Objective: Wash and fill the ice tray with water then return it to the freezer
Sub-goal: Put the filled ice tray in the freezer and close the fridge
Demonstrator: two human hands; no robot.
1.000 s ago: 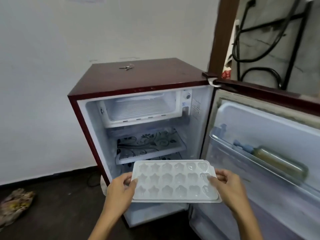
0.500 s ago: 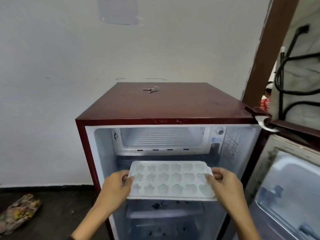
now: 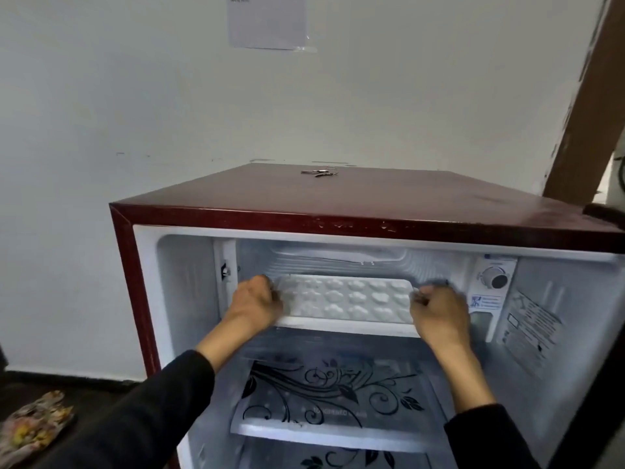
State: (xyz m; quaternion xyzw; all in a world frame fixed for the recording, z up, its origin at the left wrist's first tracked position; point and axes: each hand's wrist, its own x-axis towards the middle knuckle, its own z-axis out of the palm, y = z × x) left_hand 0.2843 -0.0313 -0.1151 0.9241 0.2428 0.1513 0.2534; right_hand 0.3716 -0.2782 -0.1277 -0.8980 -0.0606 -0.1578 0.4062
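Note:
The white ice tray (image 3: 345,301), with star and heart shaped cells, is level at the mouth of the freezer compartment (image 3: 341,258) at the top of the small dark red fridge (image 3: 304,211). Its far part lies inside the opening, its near edge over the compartment's front lip. My left hand (image 3: 253,304) grips the tray's left end. My right hand (image 3: 438,313) grips its right end. Whether the cells hold water I cannot tell.
A glass shelf with a black flower pattern (image 3: 324,401) sits below the freezer. The thermostat knob (image 3: 495,278) is right of the compartment. Keys (image 3: 319,171) lie on the fridge top. A crumpled cloth (image 3: 33,424) lies on the floor at the left.
Both hands have carried the tray upward and forward, from in front of the fridge into the freezer opening. The view has come closer, and the open door has left the frame.

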